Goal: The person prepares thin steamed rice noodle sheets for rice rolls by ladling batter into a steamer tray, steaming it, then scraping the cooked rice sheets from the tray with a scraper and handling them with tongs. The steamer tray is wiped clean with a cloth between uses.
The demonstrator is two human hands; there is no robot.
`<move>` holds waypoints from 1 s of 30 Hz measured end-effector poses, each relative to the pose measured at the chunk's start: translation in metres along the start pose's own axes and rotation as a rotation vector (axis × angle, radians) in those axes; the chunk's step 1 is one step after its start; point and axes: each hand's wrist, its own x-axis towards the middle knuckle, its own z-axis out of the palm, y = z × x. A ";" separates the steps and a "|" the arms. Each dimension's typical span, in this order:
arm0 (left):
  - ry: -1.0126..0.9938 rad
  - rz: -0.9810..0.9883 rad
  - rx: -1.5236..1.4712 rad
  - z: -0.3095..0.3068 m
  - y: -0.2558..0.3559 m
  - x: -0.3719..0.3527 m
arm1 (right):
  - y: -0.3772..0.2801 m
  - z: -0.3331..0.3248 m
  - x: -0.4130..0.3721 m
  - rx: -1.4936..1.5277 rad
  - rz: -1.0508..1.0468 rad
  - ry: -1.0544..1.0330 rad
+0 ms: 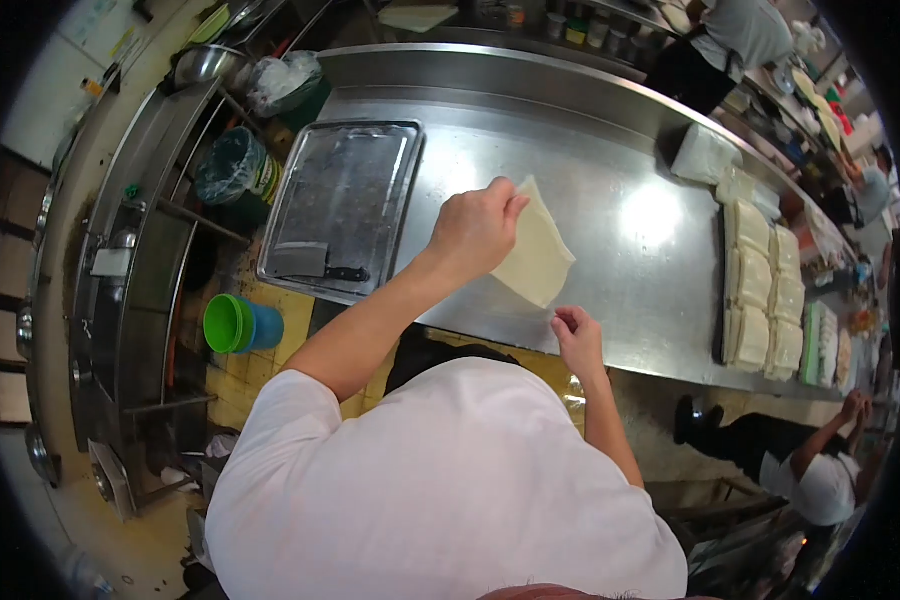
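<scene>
Over the steel worktable, my left hand is closed in a pinch on a thin, pale dough sheet, which hangs tilted from the fingers. My right hand has its fingers curled together just beside the sheet's lower corner. Whether those fingertips grip the corner or something thin is too small to tell. To the left of my left arm lies a metal tray, with a cleaver resting near its front edge.
Stacks of pale, flat sheets stand at the worktable's right end, with clear plastic wrapping behind. A green and blue bucket and lined bins are on the left. One person is at right, others beyond the table.
</scene>
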 end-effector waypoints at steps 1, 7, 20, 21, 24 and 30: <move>0.013 0.016 -0.017 -0.009 -0.003 0.004 | -0.003 0.004 0.002 -0.015 -0.001 0.008; 0.063 0.053 0.067 -0.100 -0.062 0.023 | -0.038 0.063 0.036 -0.027 0.005 -0.016; -0.034 0.009 0.423 -0.252 -0.258 0.028 | -0.212 0.308 0.131 0.119 -0.085 -0.376; -0.073 0.017 0.424 -0.252 -0.268 0.029 | -0.220 0.320 0.137 0.119 -0.077 -0.371; -0.177 0.022 0.371 -0.232 -0.288 0.030 | -0.229 0.341 0.145 0.372 0.041 -0.328; -0.336 0.134 0.181 -0.128 -0.310 0.026 | -0.208 0.339 0.169 0.843 0.381 -0.388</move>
